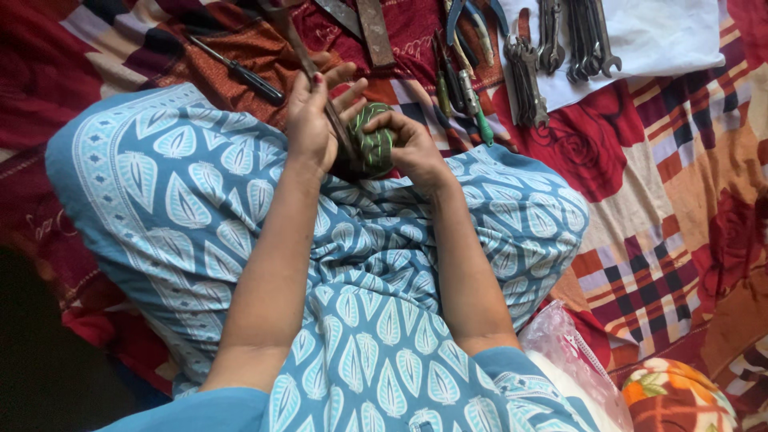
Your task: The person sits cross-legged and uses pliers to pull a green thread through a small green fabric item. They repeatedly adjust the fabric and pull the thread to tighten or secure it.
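Note:
I sit cross-legged in blue leaf-patterned cloth (240, 208). My right hand (412, 144) grips a round dark green object with pale stripes (373, 144) over my knee. My left hand (316, 112) presses against a long thin rusty metal tool (308, 60), fingers partly spread. The tool runs from the upper left down to the green object; its lower end is hidden between my hands.
On the patchwork blanket (664, 208) lie a black-handled screwdriver (240, 72), rusty flat bars (374, 32), pliers and small screwdrivers (464, 88), and several wrenches (560, 40) on a white cloth (672, 32). A clear plastic bag (560, 344) lies at my right side.

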